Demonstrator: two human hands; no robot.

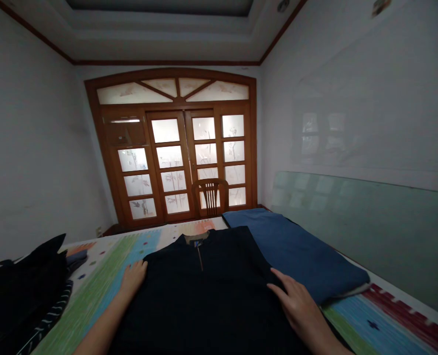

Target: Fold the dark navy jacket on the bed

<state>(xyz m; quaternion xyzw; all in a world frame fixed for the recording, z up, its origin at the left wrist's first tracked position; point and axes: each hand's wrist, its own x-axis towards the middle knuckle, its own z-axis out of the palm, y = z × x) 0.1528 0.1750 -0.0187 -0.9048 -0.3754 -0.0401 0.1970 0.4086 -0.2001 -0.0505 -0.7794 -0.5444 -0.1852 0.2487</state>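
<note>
A dark navy garment [207, 291] with a collar and a short zip lies spread flat on the colourful striped sheet [96, 281] in front of me. My left hand [133, 277] rests at the garment's left edge, near its shoulder, fingers loosely bent and pressing down. My right hand [296, 301] lies flat and open on the garment's right side, fingers stretched toward the collar. Neither hand holds anything.
A folded blue blanket [296, 246] lies to the right, along a green glass panel [370, 222] on the wall. A heap of dark and striped clothes [22, 296] sits at the left. A wooden chair [210, 196] stands before wooden glazed doors [178, 158].
</note>
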